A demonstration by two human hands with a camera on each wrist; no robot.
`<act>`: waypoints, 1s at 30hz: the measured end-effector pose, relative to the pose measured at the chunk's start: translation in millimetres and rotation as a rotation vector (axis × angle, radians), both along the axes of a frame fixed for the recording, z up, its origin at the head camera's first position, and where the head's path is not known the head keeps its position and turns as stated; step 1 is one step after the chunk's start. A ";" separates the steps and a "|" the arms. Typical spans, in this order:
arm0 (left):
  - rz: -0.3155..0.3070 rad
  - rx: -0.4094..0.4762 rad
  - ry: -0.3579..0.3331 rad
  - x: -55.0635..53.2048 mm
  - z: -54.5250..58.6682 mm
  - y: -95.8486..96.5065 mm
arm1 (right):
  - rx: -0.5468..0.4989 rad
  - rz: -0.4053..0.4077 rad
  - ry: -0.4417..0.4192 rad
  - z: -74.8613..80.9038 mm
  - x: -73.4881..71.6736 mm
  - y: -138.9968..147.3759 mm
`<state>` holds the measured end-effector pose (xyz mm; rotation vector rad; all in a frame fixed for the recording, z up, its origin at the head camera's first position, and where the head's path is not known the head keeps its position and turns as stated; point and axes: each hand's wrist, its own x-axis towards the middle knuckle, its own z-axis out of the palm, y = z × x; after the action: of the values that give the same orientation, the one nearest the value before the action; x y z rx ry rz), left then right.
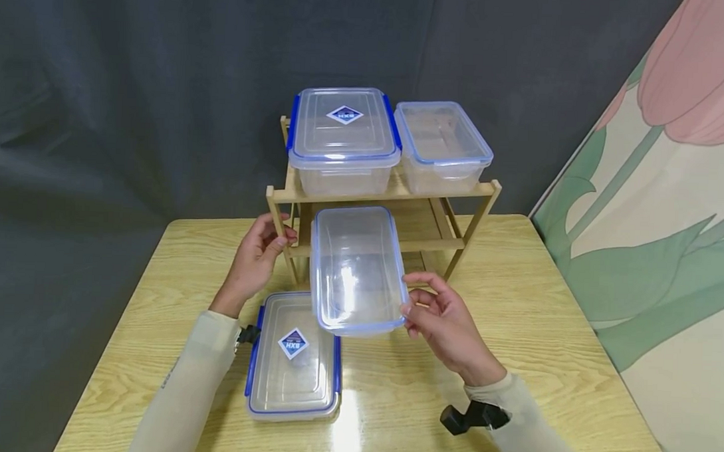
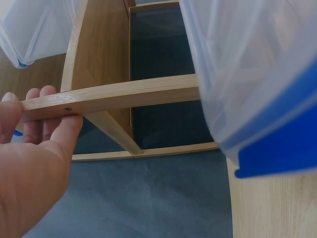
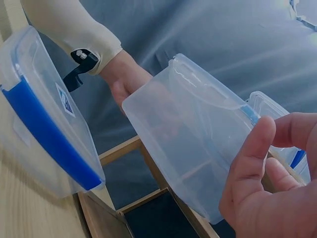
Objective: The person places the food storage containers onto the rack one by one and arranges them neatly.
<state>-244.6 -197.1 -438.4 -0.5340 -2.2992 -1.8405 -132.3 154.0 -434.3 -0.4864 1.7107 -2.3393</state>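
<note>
My right hand (image 1: 442, 318) pinches the right rim of a clear plastic food container (image 1: 357, 266) with a light blue edge, held tilted in front of the rack's middle shelf. In the right wrist view, thumb and fingers (image 3: 255, 148) meet at that rim. My left hand (image 1: 256, 259) grips the front left leg of the wooden shelf rack (image 1: 384, 193); in the left wrist view the thumb and fingers lie on both sides of the post (image 2: 114, 96). A blue-clipped lidded container (image 1: 293, 376) lies on the table below the left hand, partly behind the held one.
On the rack's top shelf stand a large blue-clipped container (image 1: 346, 129) and a smaller clear container (image 1: 443, 142). A wood-grain table (image 1: 515, 311) bears the rack. Behind hangs a dark curtain (image 1: 163, 99); at the right is a tulip-patterned wall (image 1: 666, 250).
</note>
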 end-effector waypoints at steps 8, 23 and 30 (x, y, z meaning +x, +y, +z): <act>0.005 -0.011 -0.010 1.5 0.5 -0.2 | 0.021 -0.050 -0.084 9.8 -4.2 -7.3; -0.007 -0.001 -0.009 0.7 -1.9 -0.5 | 0.078 -0.092 -0.129 22.4 -24.3 -15.0; -0.001 -0.016 -0.011 0.9 -0.5 0.3 | 0.109 -0.104 -0.144 30.2 -32.7 -17.6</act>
<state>-243.6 -196.9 -438.9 -0.5286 -2.3229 -1.8325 -164.9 136.5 -404.0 -0.2089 1.8228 -2.2730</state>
